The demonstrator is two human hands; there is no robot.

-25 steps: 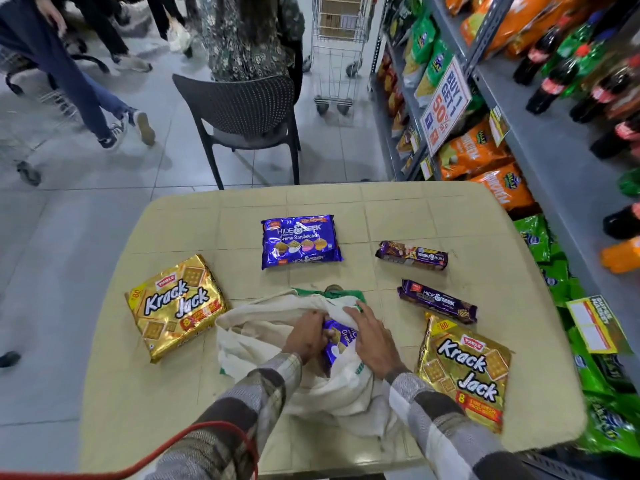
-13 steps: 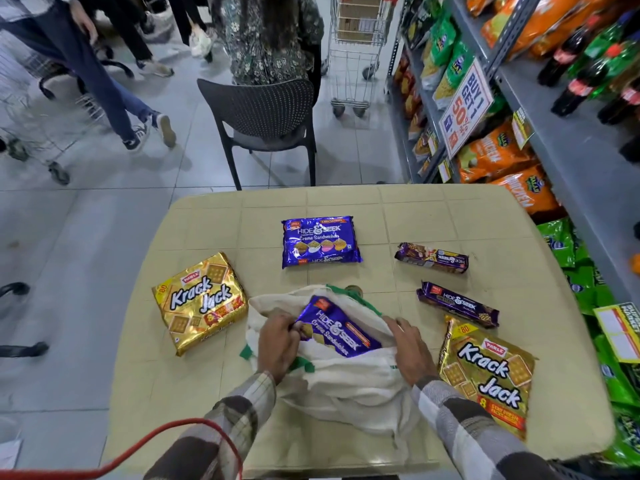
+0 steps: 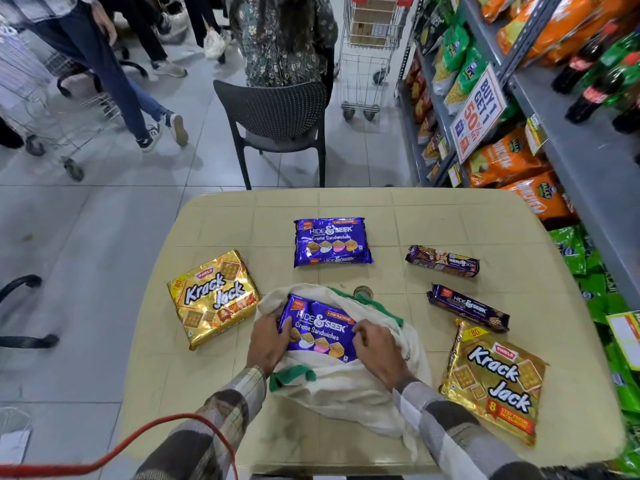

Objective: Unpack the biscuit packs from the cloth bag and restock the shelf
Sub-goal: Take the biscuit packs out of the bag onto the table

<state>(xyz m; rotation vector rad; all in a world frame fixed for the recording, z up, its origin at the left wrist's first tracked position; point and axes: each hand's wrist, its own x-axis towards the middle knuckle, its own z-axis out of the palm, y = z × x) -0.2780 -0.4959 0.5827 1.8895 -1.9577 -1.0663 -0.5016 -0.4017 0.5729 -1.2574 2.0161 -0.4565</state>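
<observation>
- Starting big: table (image 3: pixel 381 216) has bare room along its far edge and near-left corner; the shelf (image 3: pixel 568 150) crowds its right side, and a chair (image 3: pixel 277 116) stands just past the far edge.
- Cloth bag (image 3: pixel 346 393) lies crumpled at the near middle, mouth facing away from me; can't see what else is inside.
- Purple Hide & Seek pack (image 3: pixel 320 329) sits half out of the mouth, long axis running left-right with a slight tilt, near edge hidden by cloth.
- Left hand (image 3: pixel 266 344) grips the pack's left end; right hand (image 3: pixel 377 351) pinches its right edge, fingertips partly lost in the fabric.
</observation>
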